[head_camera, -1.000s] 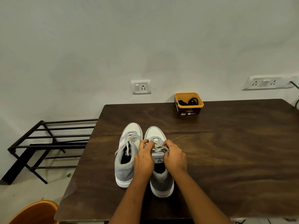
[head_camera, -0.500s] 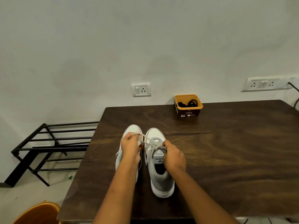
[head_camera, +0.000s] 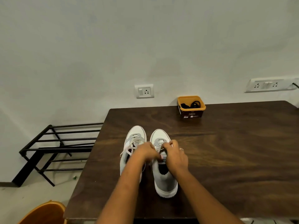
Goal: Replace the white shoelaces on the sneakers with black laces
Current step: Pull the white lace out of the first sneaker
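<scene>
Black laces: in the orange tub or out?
In: the black laces lie coiled inside the orange tub by the wall, untouched.

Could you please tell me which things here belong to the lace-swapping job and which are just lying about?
Part of the job:
left sneaker, right sneaker, white laces, black laces in the orange tub, left hand and right hand at the right sneaker's laces.

Just lying about:
black shoe rack, wall sockets, orange bin on the floor.

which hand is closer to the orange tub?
Right. The right hand pinches the white lace on the right sneaker, nearly straight in front of the tub; the left hand is further left, by the left sneaker.
</scene>
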`<state>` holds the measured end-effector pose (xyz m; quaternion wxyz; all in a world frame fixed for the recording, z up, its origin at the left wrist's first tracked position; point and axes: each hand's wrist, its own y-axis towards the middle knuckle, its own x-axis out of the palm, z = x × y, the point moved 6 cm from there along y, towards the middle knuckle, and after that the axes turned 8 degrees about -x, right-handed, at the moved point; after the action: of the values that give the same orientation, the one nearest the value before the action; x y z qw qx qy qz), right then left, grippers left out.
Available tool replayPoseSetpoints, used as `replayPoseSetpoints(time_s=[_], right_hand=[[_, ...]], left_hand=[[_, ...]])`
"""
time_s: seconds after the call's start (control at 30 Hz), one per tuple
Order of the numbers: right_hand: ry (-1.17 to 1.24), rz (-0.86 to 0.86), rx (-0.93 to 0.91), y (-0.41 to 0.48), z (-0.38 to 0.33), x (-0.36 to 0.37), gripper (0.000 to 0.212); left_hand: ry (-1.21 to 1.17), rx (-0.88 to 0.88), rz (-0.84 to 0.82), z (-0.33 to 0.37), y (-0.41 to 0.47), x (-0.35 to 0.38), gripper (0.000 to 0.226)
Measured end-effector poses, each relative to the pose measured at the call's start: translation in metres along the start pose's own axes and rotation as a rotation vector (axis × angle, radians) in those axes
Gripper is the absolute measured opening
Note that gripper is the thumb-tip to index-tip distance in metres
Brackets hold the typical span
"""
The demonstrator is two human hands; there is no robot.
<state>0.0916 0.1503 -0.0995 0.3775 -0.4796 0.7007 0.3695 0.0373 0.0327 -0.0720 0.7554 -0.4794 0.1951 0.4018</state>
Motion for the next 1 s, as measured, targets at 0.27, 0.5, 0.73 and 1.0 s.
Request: replayPoseSetpoints(time_s=[0.27, 0.5, 0.73, 1.0], right_hand=[[0.375, 0.023, -0.029, 0.007, 0.005, 0.006, 0.036], [1.301, 0.153, 0.371, 0.010, 0.034, 0.001, 0.037], [1.765, 0.528, 0.458, 0.022, 0.059, -0.041, 0.036], [1.915, 0.372, 0.515, 0.022, 0.062, -0.049, 0.042]], left_hand=[[-0.127, 0.147, 0.533, -0.014, -0.003, 0.042, 0.023], [-0.118, 0.129, 0.590, -0.015, 0.003, 0.048, 0.026], [-0.081, 0.100, 0.601, -0.011, 0.001, 0.048, 0.024], [-0.026, 0.093, 0.594, -0.009, 0.000, 0.048, 0.020]])
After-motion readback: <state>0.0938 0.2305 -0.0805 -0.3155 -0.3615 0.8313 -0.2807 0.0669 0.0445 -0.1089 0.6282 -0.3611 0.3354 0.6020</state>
